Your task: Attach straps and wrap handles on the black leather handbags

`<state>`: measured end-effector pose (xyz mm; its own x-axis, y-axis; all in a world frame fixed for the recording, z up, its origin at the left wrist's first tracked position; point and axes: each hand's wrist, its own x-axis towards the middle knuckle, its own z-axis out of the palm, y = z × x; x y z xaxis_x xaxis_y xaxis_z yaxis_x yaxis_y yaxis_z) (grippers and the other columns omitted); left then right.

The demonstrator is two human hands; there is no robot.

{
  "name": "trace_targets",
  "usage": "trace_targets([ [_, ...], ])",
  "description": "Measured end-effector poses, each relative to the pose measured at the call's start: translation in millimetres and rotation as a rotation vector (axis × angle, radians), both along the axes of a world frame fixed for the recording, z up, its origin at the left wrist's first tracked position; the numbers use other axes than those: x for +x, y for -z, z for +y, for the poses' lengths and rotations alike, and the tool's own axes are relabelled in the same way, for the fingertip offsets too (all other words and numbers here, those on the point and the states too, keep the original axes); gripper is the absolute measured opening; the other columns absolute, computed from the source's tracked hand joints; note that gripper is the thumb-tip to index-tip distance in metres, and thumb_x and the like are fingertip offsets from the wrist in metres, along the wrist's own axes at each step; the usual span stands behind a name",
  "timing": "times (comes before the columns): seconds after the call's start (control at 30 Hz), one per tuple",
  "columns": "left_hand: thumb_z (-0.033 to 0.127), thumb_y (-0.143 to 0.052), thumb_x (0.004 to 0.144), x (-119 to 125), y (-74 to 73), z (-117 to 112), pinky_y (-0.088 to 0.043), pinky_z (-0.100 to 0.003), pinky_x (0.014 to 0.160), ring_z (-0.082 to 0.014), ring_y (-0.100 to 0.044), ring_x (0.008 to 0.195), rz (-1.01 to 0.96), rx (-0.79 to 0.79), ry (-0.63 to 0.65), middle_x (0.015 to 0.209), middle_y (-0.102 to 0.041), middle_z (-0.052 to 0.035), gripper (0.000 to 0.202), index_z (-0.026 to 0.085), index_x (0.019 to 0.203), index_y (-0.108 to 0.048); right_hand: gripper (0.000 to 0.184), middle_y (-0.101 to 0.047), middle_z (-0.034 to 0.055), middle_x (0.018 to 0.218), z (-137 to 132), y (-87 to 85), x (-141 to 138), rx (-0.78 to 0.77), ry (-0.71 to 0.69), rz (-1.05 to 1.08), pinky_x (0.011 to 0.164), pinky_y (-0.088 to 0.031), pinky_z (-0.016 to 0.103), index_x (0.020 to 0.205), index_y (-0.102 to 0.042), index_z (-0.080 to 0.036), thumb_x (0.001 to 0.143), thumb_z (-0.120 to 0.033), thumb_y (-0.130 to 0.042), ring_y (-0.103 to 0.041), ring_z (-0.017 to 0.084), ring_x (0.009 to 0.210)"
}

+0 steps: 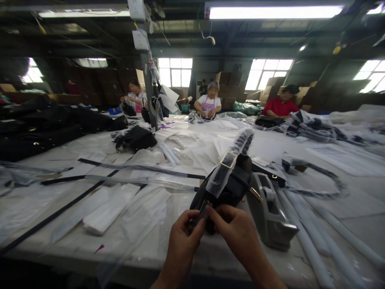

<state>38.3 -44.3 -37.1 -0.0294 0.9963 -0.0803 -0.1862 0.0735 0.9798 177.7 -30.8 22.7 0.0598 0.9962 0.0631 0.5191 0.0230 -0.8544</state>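
A black handbag [237, 182] rests on the table right in front of me. Its strap [217, 181] is wrapped in clear film and carries a gold buckle [228, 159]. The dark end of that strap is pinched between thumb and fingers of my left hand [184, 235]. From the other side, my right hand [233, 224] grips the same end with its fingertips, close to the left thumb. Beside the bag on the right stands a grey tape dispenser [272, 216]. Part of the bag's lower body is hidden by my hands.
Film-wrapped black straps [144, 170] and folded white paper [110, 208] lie to the left. Another black bag [136, 138] sits farther back, near a pole [148, 72]. White rolls [313, 237] lie at the right. Several people work across the table [288, 140].
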Motion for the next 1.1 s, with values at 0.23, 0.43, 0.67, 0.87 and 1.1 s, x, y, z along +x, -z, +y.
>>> trace_targets([
  [0.23,0.049,-0.073,0.076,-6,-13.8,-3,-0.014,-0.016,0.037,-0.003,-0.022,0.038,-0.176,-0.152,0.164,0.046,-0.036,0.0114,0.042,0.016,0.099,-0.06,0.032,-0.072,0.0039,0.073,0,14.6,19,-0.167,-0.276,0.423,0.06,-0.047,0.023,0.088,-0.078,-0.017,0.081,-0.046,-0.069,-0.06,0.013,0.061],
  [0.43,0.056,-0.066,0.081,-9,-14.3,-2,-0.012,-0.016,0.036,-0.0015,-0.021,0.037,-0.214,-0.182,0.239,0.048,-0.037,0.0099,0.04,0.017,0.08,-0.057,0.036,-0.073,0.0068,0.077,-4,23.7,23,-0.244,-0.196,0.566,0.053,-0.045,0.022,0.086,-0.077,-0.015,0.076,-0.049,-0.074,-0.057,0.012,0.057],
  [0.67,0.056,-0.072,0.074,-2,-15.4,-3,-0.011,-0.015,0.034,0.0025,-0.023,0.033,-0.292,-0.241,0.255,0.061,-0.051,0.0078,0.044,0.017,0.077,-0.052,0.035,-0.074,0.0069,0.075,-8,27.7,5,-0.045,-0.065,0.432,0.063,-0.048,0.026,0.086,-0.078,-0.016,0.078,-0.049,-0.071,-0.064,0.02,0.069],
  [0.87,0.06,-0.074,0.07,-5,-17.6,0,-0.011,-0.016,0.033,0.0026,-0.024,0.032,-0.257,-0.271,0.29,0.059,-0.053,0.0069,0.048,0.016,0.08,-0.055,0.03,-0.074,0.0075,0.078,-7,27.6,-12,0.003,0.0,0.323,0.069,-0.049,0.028,0.089,-0.077,-0.015,0.083,-0.041,-0.063,-0.067,0.024,0.076],
  [1.1,0.059,-0.072,0.072,-12,-15.3,1,-0.01,-0.017,0.034,0.0023,-0.024,0.031,-0.261,-0.275,0.306,0.059,-0.053,0.007,0.047,0.015,0.08,-0.058,0.029,-0.071,0.0043,0.066,-2,24.8,-16,0.017,-0.021,0.193,0.06,-0.045,0.026,0.081,-0.075,-0.016,0.086,-0.039,-0.058,-0.065,0.02,0.066],
])
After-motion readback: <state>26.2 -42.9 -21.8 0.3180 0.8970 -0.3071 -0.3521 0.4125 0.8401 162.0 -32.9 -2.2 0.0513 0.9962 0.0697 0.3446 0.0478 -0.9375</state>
